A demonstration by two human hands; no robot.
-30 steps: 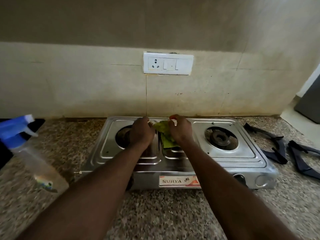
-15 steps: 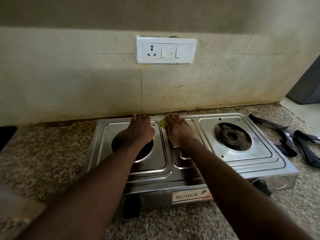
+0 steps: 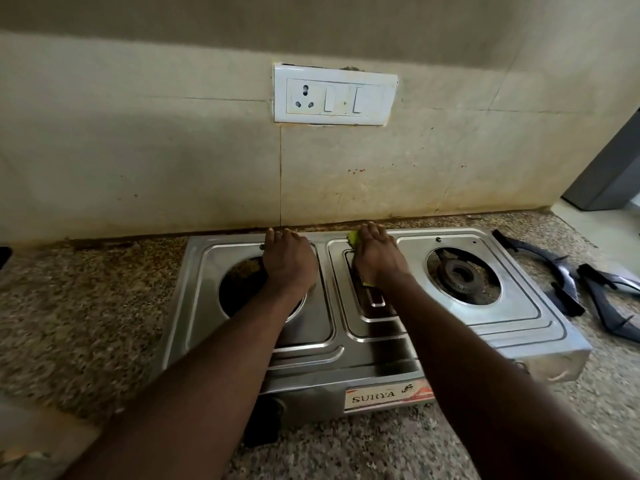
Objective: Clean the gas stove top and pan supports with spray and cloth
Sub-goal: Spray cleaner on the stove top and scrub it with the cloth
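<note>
Green cloth [image 3: 353,238] under right hand [image 3: 377,259]; stove [image 3: 485,327] centre.

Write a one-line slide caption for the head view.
Right hand presses green cloth on gas stove top, left hand rests alongside; pan supports lie on the counter.

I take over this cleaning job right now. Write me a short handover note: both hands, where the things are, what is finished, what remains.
Left hand: rests flat on the stove, by the left burner opening.
Right hand: presses the green cloth on the middle panel, near the back edge.
Pan supports: both off, on the counter right of the stove.
Spray bottle: not clearly in view.
Done: supports removed; cloth on the top.
Left: likely the rest of the top, then the supports.
</note>
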